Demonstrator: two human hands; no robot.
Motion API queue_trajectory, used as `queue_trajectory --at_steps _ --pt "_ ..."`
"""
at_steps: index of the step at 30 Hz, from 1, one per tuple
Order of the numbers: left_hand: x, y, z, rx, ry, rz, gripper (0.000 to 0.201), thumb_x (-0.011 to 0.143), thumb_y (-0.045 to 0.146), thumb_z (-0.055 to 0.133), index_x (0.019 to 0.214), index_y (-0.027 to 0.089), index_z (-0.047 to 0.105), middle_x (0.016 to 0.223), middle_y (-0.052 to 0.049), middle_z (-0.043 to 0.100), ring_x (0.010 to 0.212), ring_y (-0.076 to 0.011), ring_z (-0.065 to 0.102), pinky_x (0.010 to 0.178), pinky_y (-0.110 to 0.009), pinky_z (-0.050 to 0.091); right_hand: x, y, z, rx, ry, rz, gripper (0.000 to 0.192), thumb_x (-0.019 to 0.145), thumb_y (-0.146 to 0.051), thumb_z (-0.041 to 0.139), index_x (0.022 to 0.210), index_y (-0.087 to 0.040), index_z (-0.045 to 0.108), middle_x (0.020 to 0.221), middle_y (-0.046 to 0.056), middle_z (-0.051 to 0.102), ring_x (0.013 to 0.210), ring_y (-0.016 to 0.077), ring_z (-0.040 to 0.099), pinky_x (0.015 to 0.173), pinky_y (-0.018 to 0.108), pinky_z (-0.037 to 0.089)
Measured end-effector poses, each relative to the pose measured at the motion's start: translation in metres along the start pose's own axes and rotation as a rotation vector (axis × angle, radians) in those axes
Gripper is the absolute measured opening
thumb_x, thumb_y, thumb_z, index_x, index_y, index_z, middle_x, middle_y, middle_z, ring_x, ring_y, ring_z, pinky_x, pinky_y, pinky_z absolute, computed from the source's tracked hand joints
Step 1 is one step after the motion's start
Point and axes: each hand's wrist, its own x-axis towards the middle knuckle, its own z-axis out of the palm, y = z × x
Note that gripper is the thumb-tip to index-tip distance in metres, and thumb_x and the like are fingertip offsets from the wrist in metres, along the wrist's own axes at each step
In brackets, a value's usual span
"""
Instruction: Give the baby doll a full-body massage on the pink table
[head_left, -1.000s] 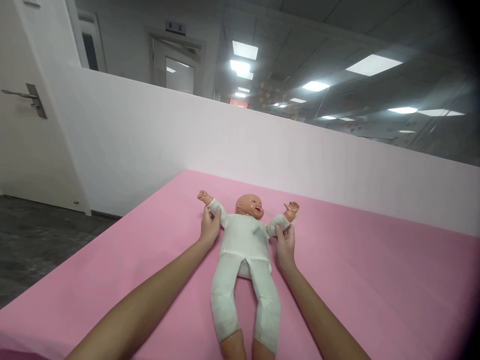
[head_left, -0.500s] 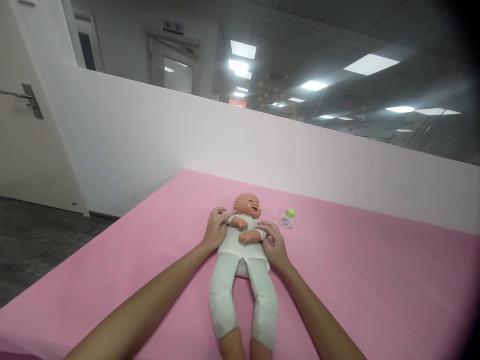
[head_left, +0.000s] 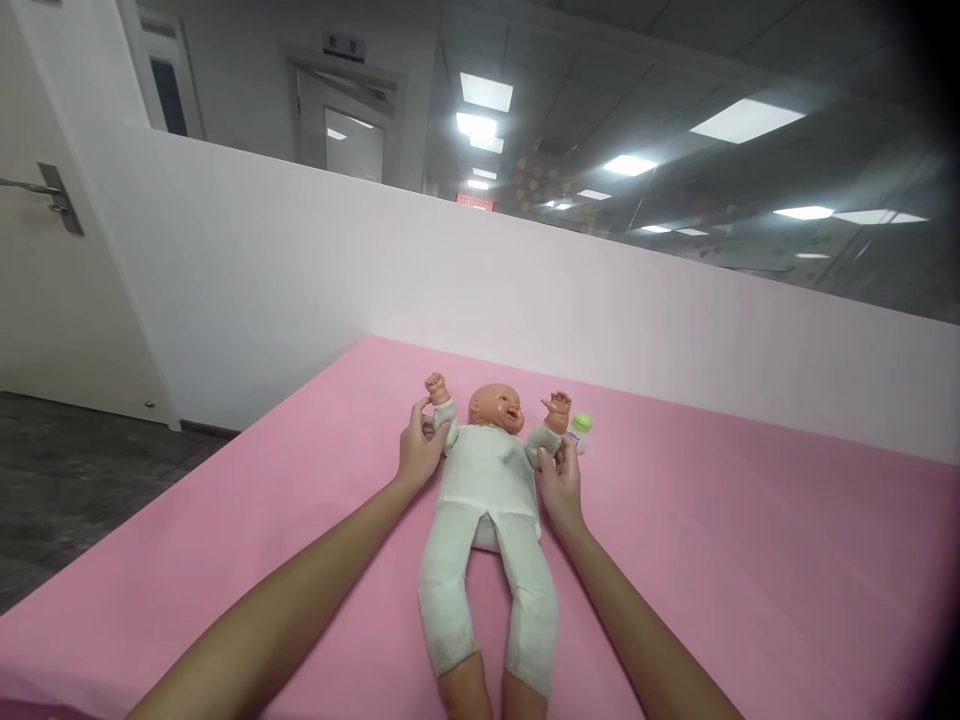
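Observation:
A baby doll (head_left: 487, 480) in a pale suit lies on its back, its head toward the wall and its legs toward me. Both its arms are raised and spread beside the head. My left hand (head_left: 421, 446) is closed around the doll's sleeved arm at the left, below its small fist. At the right, my right hand (head_left: 561, 487) grips the doll's other sleeve with thumb and fingers, under its open palm. Just behind that hand stands a small clear bottle (head_left: 580, 430) with a green cap, partly covered by my fingers and the doll's arm.
The doll lies on a pink tabletop (head_left: 720, 560). A low white wall (head_left: 525, 290) runs along the table's far edge, with glass above it. At the left are a white door (head_left: 56, 290) with a metal handle and a dark floor (head_left: 67, 480).
The doll's arms, folded over its chest before, are now swung outward and up beside its head. My hands moved outward with them, gripping the sleeves.

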Motion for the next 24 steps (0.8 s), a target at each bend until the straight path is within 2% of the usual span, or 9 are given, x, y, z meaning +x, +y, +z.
queue_trajectory --at_steps 2,5,7,10,14,18,21,24 --pt "0.0 -0.002 0.001 0.023 -0.03 0.053 0.049 0.086 0.028 0.062 0.135 0.025 0.061 0.091 -0.002 0.069 0.084 -0.0198 0.063 0.079 -0.032 0.051 0.0 0.0 -0.001 -0.022 -0.054 -0.037 0.035 0.088 -0.037 0.064 0.121 -0.024 0.063 0.114 0.007 0.069 0.104 0.0244 0.064 0.087 0.039 0.053" --pt "-0.002 -0.003 0.004 0.159 -0.149 0.23 0.038 0.085 0.017 0.057 0.115 0.027 0.076 0.1 -0.006 0.068 0.095 -0.0225 0.061 0.087 -0.036 0.05 -0.002 -0.003 -0.002 -0.124 -0.201 -0.157 0.022 0.084 -0.026 0.061 0.102 -0.025 0.074 0.115 0.008 0.069 0.112 0.0277 0.062 0.093 0.043 0.052" --pt "-0.005 -0.001 0.006 0.259 -0.2 0.333 0.041 0.084 0.011 0.053 0.11 0.03 0.079 0.101 -0.006 0.066 0.099 -0.0236 0.059 0.092 -0.04 0.048 -0.004 -0.005 -0.002 -0.184 -0.247 -0.224 0.024 0.083 -0.02 0.058 0.095 -0.027 0.077 0.115 0.008 0.068 0.116 0.0285 0.06 0.097 0.046 0.05" --pt "-0.008 0.001 0.007 0.32 -0.194 0.391 0.045 0.085 0.007 0.052 0.112 0.032 0.079 0.1 -0.006 0.065 0.099 -0.024 0.058 0.094 -0.042 0.047 -0.005 -0.007 -0.002 -0.224 -0.251 -0.26 0.029 0.084 -0.017 0.055 0.098 -0.028 0.077 0.115 0.008 0.068 0.115 0.028 0.06 0.097 0.047 0.05" --pt "-0.008 0.0 0.006 0.29 -0.19 0.359 0.045 0.085 0.008 0.053 0.113 0.032 0.079 0.1 -0.006 0.064 0.1 -0.0238 0.058 0.092 -0.04 0.048 -0.005 -0.011 -0.003 -0.264 -0.286 -0.324 0.035 0.083 -0.014 0.055 0.108 -0.03 0.075 0.117 0.007 0.066 0.116 0.0282 0.058 0.1 0.048 0.048" --pt "-0.006 -0.001 0.006 0.172 -0.15 0.257 0.037 0.086 0.014 0.057 0.115 0.028 0.076 0.103 -0.006 0.066 0.098 -0.0227 0.06 0.086 -0.036 0.049 -0.004 -0.014 -0.003 -0.258 -0.349 -0.344 0.035 0.081 -0.016 0.062 0.111 -0.029 0.074 0.121 0.007 0.067 0.121 0.03 0.057 0.105 0.049 0.045" --pt "-0.004 -0.001 0.006 0.069 -0.105 0.174 0.032 0.087 0.022 0.061 0.118 0.025 0.071 0.108 -0.005 0.07 0.098 -0.0221 0.063 0.084 -0.033 0.049 -0.004 -0.011 -0.001 -0.145 -0.292 -0.192 0.026 0.084 -0.025 0.067 0.11 -0.026 0.071 0.117 0.007 0.069 0.114 0.0289 0.061 0.099 0.045 0.049" --pt "-0.001 -0.005 0.006 -0.046 -0.061 0.063 0.029 0.088 0.029 0.062 0.116 0.023 0.065 0.109 -0.004 0.072 0.092 -0.0202 0.065 0.082 -0.032 0.05 -0.002 -0.006 0.0 0.034 -0.186 -0.01 0.03 0.084 -0.032 0.07 0.113 -0.025 0.066 0.111 0.006 0.07 0.102 0.0247 0.064 0.089 0.039 0.052"
